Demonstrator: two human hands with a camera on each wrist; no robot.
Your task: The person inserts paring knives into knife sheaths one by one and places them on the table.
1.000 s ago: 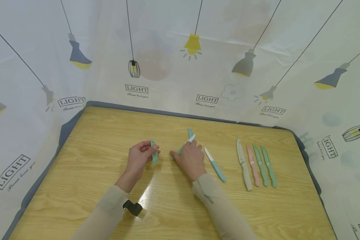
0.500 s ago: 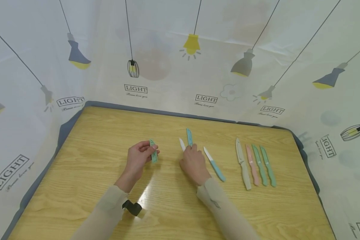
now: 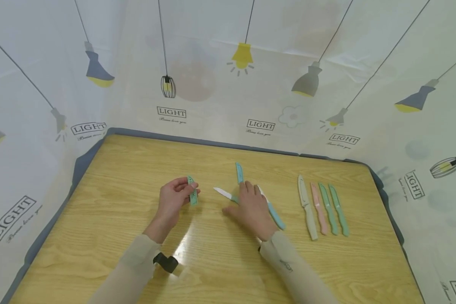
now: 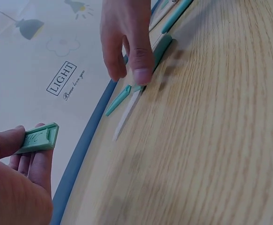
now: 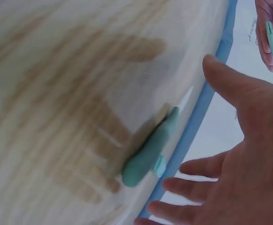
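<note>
My left hand (image 3: 172, 200) pinches a green blade sheath (image 3: 192, 192) between thumb and fingers; the left wrist view shows its hollow end (image 4: 45, 138). My right hand (image 3: 252, 209) is spread above a green-handled paring knife, whose white blade (image 3: 222, 193) points left. The right wrist view shows that knife's handle (image 5: 150, 152) on the table, apart from the outstretched fingers. Just beyond the right fingertips lies a blue sheath (image 3: 239, 172). A blue-handled knife (image 3: 276, 216) with a bare white blade lies to the right, partly covered by the hand.
On the right of the wooden table (image 3: 110, 202), a beige knife (image 3: 308, 211), a pink knife (image 3: 319, 211) and two green knives (image 3: 328, 211) lie in a row. A lamp-print curtain (image 3: 213, 105) stands behind the table's far edge.
My right hand has let go of the green-handled knife and moved right. The knife's blade has swung from pointing up and right to pointing left. The left hand has kept its hold.
</note>
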